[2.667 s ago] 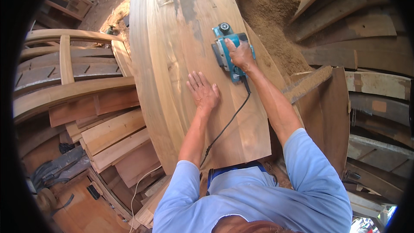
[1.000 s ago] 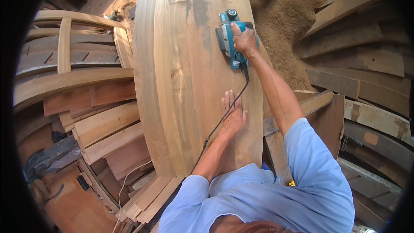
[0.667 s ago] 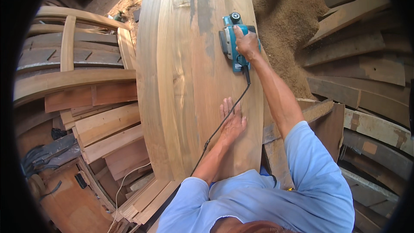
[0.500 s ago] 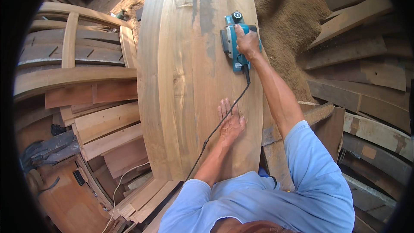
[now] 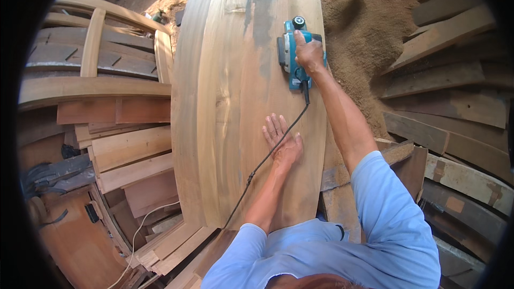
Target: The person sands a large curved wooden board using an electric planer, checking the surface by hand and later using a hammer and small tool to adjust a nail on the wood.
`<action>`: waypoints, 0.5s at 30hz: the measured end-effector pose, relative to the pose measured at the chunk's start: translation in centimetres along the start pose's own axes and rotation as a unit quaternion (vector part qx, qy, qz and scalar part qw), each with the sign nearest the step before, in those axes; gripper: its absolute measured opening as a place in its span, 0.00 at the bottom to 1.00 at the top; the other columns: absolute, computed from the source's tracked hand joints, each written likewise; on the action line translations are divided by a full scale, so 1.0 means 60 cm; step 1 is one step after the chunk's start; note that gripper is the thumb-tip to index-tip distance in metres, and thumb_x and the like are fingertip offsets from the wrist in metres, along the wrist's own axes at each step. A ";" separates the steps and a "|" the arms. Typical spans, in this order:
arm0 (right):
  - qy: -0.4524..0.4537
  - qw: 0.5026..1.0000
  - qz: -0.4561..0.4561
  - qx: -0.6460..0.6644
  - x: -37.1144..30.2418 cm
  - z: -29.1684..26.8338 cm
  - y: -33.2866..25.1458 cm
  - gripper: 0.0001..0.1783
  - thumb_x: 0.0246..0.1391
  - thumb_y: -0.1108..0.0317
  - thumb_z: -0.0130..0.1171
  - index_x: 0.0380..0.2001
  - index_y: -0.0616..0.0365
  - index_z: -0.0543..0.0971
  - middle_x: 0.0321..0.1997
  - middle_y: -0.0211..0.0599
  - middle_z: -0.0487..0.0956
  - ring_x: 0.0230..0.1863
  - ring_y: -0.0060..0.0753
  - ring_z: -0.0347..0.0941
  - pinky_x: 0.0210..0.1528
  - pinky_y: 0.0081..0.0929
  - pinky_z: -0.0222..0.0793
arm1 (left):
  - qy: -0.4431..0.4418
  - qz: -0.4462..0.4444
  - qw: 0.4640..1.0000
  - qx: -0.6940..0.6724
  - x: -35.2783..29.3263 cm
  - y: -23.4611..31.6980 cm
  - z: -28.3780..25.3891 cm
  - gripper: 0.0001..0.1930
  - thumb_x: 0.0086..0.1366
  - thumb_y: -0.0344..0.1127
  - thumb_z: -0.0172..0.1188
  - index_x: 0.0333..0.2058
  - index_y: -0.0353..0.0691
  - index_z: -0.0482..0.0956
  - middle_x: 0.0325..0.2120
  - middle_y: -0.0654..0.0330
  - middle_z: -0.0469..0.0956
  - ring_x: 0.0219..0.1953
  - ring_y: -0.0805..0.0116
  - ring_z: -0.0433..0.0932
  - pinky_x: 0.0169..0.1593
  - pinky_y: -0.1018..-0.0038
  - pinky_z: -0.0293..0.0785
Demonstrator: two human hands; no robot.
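A wide wooden panel (image 5: 214,128) made of several joined boards lies in front of me. On its far right part rests a teal electric planer (image 5: 293,64), and my right hand (image 5: 309,53) grips its handle, thumb on top. The planer's black cord (image 5: 270,152) runs back toward me and crosses over my left hand. My left hand (image 5: 285,142) lies flat on the panel nearer to me, fingers spread, holding nothing. Toward the panel's far end, a dark grey patch (image 5: 263,16) marks the wood.
Sawdust (image 5: 356,37) is heaped beyond the panel's right edge. Stacked boards (image 5: 450,80) line the right side. At left stand a wooden frame (image 5: 93,43), more planks (image 5: 134,150) and a brown wooden panel (image 5: 77,241). A pale cable (image 5: 140,227) hangs at lower left.
My left hand has shifted slightly left and farther up the panel, its fingers spread wider. The planer stays at nearly the same spot on the panel. The whole view has shifted a little.
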State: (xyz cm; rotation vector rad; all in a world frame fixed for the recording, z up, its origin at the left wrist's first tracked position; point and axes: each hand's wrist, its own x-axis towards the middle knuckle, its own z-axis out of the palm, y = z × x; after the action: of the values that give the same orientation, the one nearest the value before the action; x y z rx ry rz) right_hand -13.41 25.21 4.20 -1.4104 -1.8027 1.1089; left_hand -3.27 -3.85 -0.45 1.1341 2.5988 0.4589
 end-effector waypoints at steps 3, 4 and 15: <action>-0.009 0.999 0.033 0.023 -0.008 0.009 -0.012 0.32 0.64 0.42 0.62 0.19 0.62 0.78 0.16 0.36 0.75 0.15 0.30 0.72 0.18 0.33 0.69 | -0.002 -0.006 1.000 0.001 0.012 -0.006 0.006 0.49 0.62 0.49 0.59 0.74 0.28 0.48 0.77 0.38 0.41 0.79 0.40 0.33 0.78 0.44 0.27; -0.022 0.998 0.041 0.036 -0.009 0.003 -0.019 0.32 0.64 0.43 0.62 0.20 0.62 0.78 0.16 0.36 0.75 0.15 0.30 0.72 0.18 0.33 0.69 | -0.011 -0.008 1.000 -0.001 0.013 -0.008 0.007 0.50 0.61 0.49 0.60 0.74 0.28 0.47 0.77 0.38 0.41 0.79 0.40 0.33 0.77 0.44 0.27; -0.050 0.994 0.074 0.061 0.002 -0.018 -0.073 0.32 0.64 0.43 0.62 0.20 0.62 0.77 0.16 0.34 0.74 0.14 0.29 0.72 0.16 0.32 0.68 | -0.043 -0.013 0.998 0.035 0.007 -0.003 -0.004 0.50 0.60 0.51 0.61 0.73 0.28 0.51 0.76 0.39 0.42 0.79 0.39 0.34 0.77 0.44 0.27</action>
State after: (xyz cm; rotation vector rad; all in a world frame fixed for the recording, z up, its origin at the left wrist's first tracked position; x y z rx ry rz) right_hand -14.59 25.20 8.53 -1.4562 -1.6877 1.3649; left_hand -3.75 -3.73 -0.37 1.1159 2.5689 0.3087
